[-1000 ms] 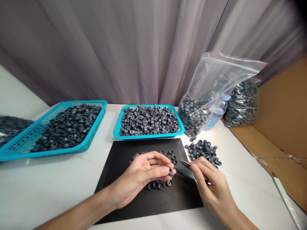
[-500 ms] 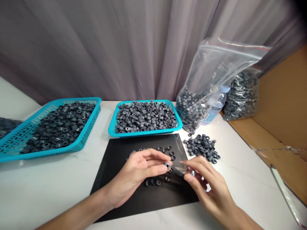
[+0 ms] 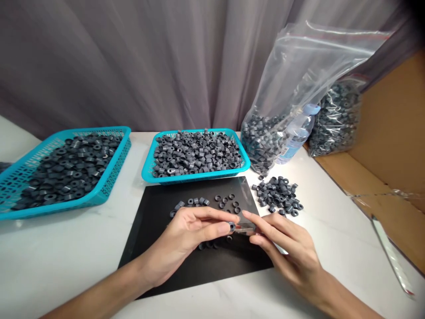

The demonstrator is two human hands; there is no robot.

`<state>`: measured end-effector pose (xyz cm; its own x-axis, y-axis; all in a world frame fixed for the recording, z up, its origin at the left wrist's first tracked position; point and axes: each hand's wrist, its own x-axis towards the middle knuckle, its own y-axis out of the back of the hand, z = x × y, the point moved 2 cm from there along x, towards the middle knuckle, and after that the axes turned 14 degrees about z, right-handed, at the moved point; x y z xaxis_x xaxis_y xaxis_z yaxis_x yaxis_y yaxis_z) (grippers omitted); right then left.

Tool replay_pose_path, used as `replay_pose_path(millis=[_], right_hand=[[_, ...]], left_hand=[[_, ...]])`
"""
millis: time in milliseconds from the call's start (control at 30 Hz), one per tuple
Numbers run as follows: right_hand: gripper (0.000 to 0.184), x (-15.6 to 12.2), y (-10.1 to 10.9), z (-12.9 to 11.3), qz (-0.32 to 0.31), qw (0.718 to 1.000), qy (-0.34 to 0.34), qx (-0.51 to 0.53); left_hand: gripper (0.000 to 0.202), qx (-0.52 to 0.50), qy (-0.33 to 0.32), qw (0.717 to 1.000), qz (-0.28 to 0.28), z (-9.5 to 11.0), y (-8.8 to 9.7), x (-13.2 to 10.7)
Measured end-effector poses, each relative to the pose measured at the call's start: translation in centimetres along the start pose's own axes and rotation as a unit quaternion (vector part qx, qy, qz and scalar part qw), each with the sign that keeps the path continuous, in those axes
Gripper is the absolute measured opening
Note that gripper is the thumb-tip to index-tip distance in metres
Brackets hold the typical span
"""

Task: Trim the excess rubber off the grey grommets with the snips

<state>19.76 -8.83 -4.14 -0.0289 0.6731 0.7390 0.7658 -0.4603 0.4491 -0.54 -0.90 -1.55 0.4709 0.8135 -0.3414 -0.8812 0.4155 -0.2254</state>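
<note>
My left hand (image 3: 189, 232) pinches a small grey ring (image 3: 231, 226) between thumb and fingers above a black mat (image 3: 159, 248). My right hand (image 3: 282, 241) is closed on thin metal tweezers (image 3: 244, 227), whose tips meet the ring. Several loose grey rings (image 3: 226, 201) lie on the mat beyond my hands, and a few more sit partly hidden under my left fingers. A small heap of rings (image 3: 278, 195) rests on the white table just right of the mat.
Two teal baskets full of grey rings stand behind the mat: one at the left (image 3: 99, 195), one in the middle (image 3: 195, 177). Clear plastic bags of rings (image 3: 275, 133) and a water bottle (image 3: 294, 141) stand at the back right. A cardboard box (image 3: 392, 146) lies to the right.
My right hand brought the tweezers leftwards until their tips reached the ring in my left hand. The view tilted, so everything sits a little higher and further left.
</note>
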Motion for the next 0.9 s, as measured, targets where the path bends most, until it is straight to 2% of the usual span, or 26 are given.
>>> replay_pose_path(millis=[267, 433, 600, 900], right_hand=[[0.052, 0.09, 0.21, -0.39, 0.004, 1.0, 0.014, -0.028], [0.054, 0.03, 0.25, -0.41, 0.006, 0.997, 0.046, -0.056], [0.058, -0.09, 0.43, -0.62, 0.031, 0.991, 0.083, -0.097], [0.059, -0.56, 0.61, -0.76, 0.031, 0.984, 0.108, -0.136]], left_hand=[[0.013, -0.005, 0.003, 1.0, 0.015, -0.17, -0.2, -0.21], [0.012, 0.007, 0.002, 1.0, 0.01, -0.17, -0.44, -0.26], [0.016, 0.019, 0.022, 0.999, 0.04, -0.35, -0.28, -0.31], [0.019, 0.027, 0.03, 0.998, 0.05, -0.64, -0.15, -0.56]])
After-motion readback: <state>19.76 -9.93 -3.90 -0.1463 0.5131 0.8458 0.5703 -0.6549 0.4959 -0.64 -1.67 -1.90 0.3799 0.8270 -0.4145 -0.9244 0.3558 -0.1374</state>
